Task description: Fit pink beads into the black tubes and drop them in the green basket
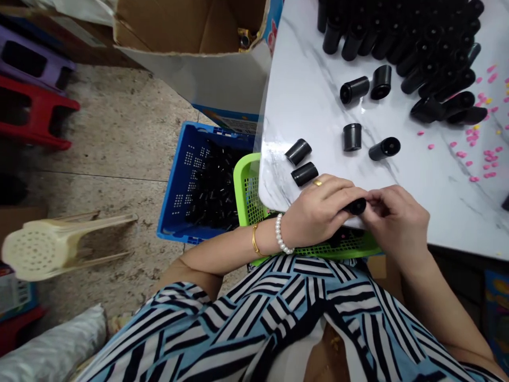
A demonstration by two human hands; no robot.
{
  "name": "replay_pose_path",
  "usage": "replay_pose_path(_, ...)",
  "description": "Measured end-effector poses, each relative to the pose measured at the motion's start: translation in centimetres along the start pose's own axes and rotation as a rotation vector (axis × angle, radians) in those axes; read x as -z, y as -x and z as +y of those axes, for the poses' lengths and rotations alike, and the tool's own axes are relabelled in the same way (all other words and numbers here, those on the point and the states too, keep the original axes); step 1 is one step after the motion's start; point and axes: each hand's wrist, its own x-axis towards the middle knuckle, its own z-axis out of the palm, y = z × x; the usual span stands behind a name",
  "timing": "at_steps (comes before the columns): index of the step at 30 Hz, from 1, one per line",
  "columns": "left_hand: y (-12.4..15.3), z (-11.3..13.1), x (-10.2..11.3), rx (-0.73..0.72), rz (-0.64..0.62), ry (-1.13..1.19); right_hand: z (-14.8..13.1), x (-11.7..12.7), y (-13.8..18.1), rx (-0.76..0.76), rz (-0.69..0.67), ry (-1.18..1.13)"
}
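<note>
My left hand (321,209), with a ring, a pearl bracelet and a gold bangle at the wrist, is closed around a short black plastic tube (357,206). The tube's round end points toward my right hand (397,218). That hand is closed too, its thumb and fingertips pinched at the tube's end; whatever they pinch is hidden. Both hands are over a green basket (247,185) by the table edge. Nearby on the table lie a black tube (304,174) and several more like it, some on their sides.
Densely packed black tubes (413,53) stand on the white marbled table (302,95). Small pink pieces (473,139) and a few yellow ones are scattered at right. Left of the table are a blue crate (170,212) of black parts, a cardboard box (170,26) and a cream stool (40,249).
</note>
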Motion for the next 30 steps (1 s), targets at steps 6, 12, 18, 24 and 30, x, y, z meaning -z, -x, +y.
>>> replay_pose_path(6, 0.1, 0.2, -0.5, 0.087, -0.054, -0.086, -0.9, 3.1, -0.4, -0.258, -0.060, -0.328)
replay_pose_path(12, -0.3, 0.4, -0.3, 0.116, -0.119, -0.117, -2.7, 3.8, -1.1, -0.034, -0.125, -0.143)
replay_pose_path(18, -0.5, 0.5, -0.4, 0.096, -0.144, -0.142, -3.4, 3.7, -1.5, -0.013, -0.134, -0.037)
replay_pose_path(24, -0.6, 0.6, -0.2, 0.118, -0.138, -0.122, -4.2, 4.0, -1.9, -0.208, -0.214, -0.146)
replay_pose_path(30, -0.5, 0.6, -0.4, 0.099, -0.122, -0.107, -3.9, 3.4, -2.0, -0.376, -0.211, -0.371)
